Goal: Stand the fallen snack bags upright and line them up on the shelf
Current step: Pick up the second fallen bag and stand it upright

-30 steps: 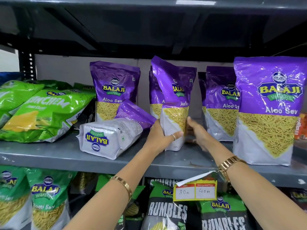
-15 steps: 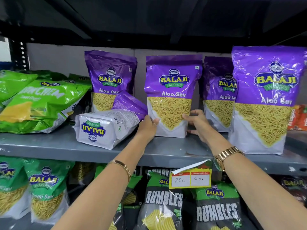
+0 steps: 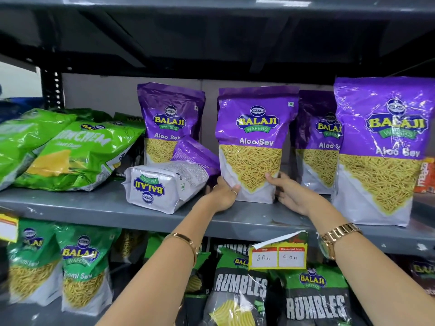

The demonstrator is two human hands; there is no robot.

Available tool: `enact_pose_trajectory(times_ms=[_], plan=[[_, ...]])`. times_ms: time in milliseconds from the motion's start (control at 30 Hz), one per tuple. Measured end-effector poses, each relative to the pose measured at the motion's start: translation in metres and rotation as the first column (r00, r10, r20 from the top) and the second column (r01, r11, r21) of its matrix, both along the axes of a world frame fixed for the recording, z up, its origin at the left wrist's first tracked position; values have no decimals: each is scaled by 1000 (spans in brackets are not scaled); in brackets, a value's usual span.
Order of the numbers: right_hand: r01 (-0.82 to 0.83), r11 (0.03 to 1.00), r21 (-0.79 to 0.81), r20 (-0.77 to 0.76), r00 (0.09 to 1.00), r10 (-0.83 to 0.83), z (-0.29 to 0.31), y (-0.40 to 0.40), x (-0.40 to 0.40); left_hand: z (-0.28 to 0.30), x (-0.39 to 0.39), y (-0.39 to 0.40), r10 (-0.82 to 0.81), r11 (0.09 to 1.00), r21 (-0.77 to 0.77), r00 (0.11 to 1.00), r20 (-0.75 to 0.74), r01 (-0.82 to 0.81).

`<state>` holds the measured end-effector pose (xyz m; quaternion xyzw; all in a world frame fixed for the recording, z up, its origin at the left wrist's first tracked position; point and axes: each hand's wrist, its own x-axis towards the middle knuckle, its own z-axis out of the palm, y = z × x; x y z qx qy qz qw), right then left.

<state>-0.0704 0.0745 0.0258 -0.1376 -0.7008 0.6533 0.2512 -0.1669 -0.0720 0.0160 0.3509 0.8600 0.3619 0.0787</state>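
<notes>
A purple Aloo Sev bag (image 3: 255,137) stands upright in the middle of the grey shelf (image 3: 94,208), front facing me. My left hand (image 3: 223,192) grips its lower left corner and my right hand (image 3: 290,192) holds its lower right side. Left of it a fallen Aloo Sev bag (image 3: 162,184) lies on its side, its white bottom towards me. Behind that one another upright purple bag (image 3: 169,118) stands by the back wall. Two more upright purple bags (image 3: 316,142) (image 3: 381,149) stand to the right.
Green snack bags (image 3: 70,154) lie piled at the shelf's left end. An orange pack (image 3: 426,175) shows at the far right. A price tag (image 3: 279,255) hangs from the shelf's front edge. Green and black bags (image 3: 237,290) fill the lower shelf.
The middle bag, tilted and turned sideways a second ago, now stands straight with its front facing out. Both hands have stayed at its base.
</notes>
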Motion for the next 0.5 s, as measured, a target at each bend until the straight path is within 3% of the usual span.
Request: enact_pose_trajectory(times_ms=[233, 500], plan=[[7, 992, 126, 36, 999, -11, -7, -12, 25, -2, 18, -30, -72, 995, 75, 997, 3, 72], [54, 988, 146, -60, 997, -45, -15, -19, 32, -6, 21, -41, -99, 977, 192, 995, 5, 96]])
